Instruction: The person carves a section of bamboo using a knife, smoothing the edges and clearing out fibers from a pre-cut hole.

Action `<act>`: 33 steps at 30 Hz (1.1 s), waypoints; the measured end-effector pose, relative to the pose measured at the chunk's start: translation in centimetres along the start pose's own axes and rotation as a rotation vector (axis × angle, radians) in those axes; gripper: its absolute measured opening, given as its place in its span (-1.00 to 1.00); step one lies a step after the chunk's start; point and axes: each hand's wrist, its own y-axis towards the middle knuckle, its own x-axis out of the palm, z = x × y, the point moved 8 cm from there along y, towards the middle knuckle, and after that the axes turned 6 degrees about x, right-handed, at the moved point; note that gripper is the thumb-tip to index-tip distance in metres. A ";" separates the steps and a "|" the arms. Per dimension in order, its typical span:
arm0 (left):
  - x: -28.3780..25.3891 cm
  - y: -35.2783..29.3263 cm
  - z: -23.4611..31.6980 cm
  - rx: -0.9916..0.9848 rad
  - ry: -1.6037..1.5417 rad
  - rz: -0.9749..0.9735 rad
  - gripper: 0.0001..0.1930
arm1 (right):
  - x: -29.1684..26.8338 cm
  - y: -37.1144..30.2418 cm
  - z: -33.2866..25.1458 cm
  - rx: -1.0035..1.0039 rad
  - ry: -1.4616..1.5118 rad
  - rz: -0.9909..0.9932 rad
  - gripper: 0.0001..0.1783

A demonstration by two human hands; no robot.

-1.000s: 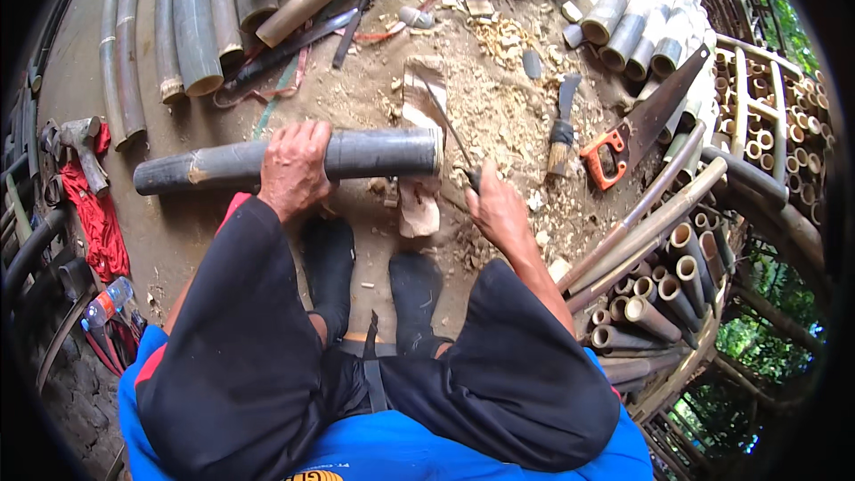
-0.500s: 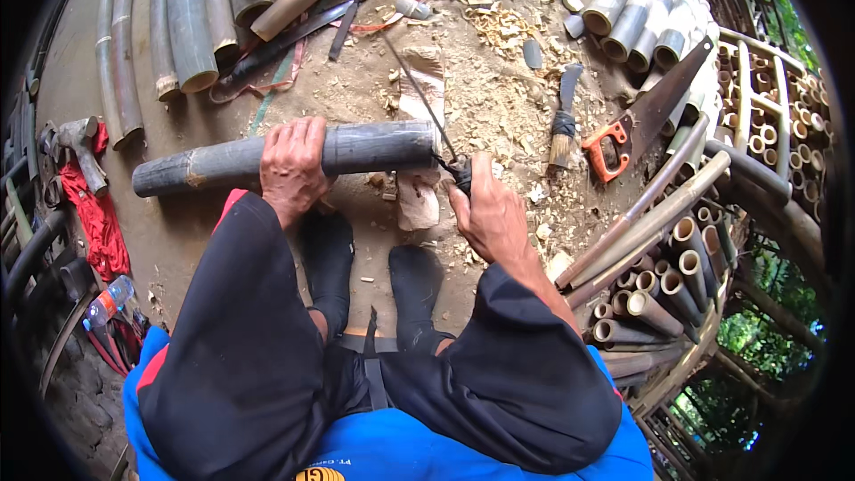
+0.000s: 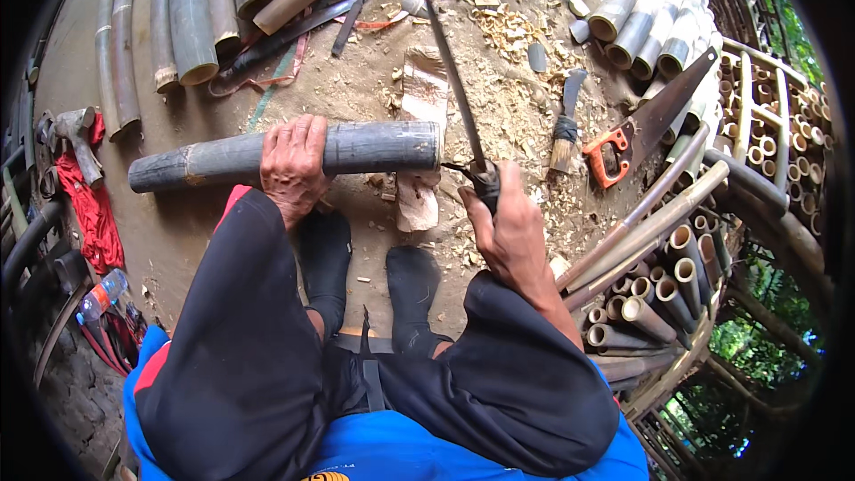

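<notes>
A dark, thick bamboo tube (image 3: 378, 147) lies crosswise before me, its right end over a pale wooden block (image 3: 419, 205) on the ground. My left hand (image 3: 294, 165) is wrapped over its middle and grips it from above. My right hand (image 3: 512, 227) closes round the dark wrapped handle of a long-bladed knife (image 3: 459, 89). The narrow blade points up and away from me, just right of the tube's cut end and apart from it. The fingers' undersides on both hands are hidden.
Wood shavings (image 3: 508, 31) litter the ground. Right of the knife lie a short broad-bladed knife (image 3: 565, 125) and an orange-handled handsaw (image 3: 610, 156). Bamboo tubes (image 3: 191, 22) line the far left, and cut pieces (image 3: 650, 316) are stacked at right. A hammer (image 3: 80, 142) rests at left.
My right hand has shifted slightly right with the knife, away from the tube's end, and the blade has turned to show more of its flat. My left hand stays on the tube.
</notes>
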 end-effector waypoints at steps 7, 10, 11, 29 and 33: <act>-0.6 0.7 0.8 0.030 0.066 0.036 -0.25 | 3.6 1.0 6.0 -0.039 -0.303 -0.002 -0.59; -1.1 1.2 0.5 -0.049 -0.121 -0.208 -0.08 | 2.9 0.4 2.9 0.109 -0.180 -0.134 -0.59; -1.7 2.4 -0.4 -0.044 -0.112 -0.191 -0.08 | 1.8 0.6 1.0 0.060 -0.150 -0.090 -0.58; 0.8 1.9 -1.2 0.009 -0.132 -0.329 -0.39 | -2.1 -1.2 -4.5 -0.407 0.046 0.245 -0.55; 0.8 2.0 -0.5 -0.002 -0.109 -0.288 -0.41 | 5.1 1.6 8.0 0.139 -0.406 -0.179 -0.62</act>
